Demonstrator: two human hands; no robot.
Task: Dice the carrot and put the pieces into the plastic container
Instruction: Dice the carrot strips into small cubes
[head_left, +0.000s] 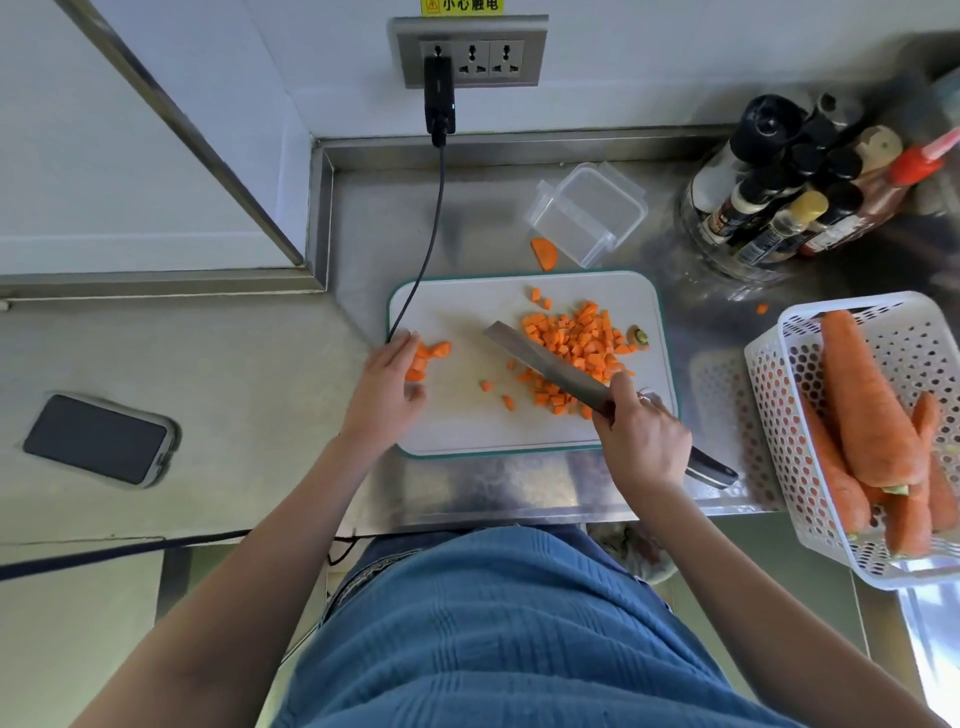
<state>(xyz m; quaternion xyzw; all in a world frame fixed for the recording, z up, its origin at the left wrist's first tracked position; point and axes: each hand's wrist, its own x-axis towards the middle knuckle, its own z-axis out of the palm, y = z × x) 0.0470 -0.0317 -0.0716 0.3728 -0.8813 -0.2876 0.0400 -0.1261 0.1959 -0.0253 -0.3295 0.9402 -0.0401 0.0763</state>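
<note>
— Right hand (644, 441) has our fingers wrapped round the knife (550, 366) handle, blade among the diced carrot (576, 345) on the cutting board (457, 421); left hand (387, 387) lies relaxed against a few uncut chunks (428, 356).

— Stiff, light, a bit slick, we'd judge; scoop them on the blade. One plastic container (589, 210), holding nothing, beyond the board on the worktop (374, 218); dice too many to count.

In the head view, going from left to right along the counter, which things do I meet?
phone → left hand → loose carrot pieces → pile of diced carrot → right hand gripping the knife → white basket of whole carrots.
</note>
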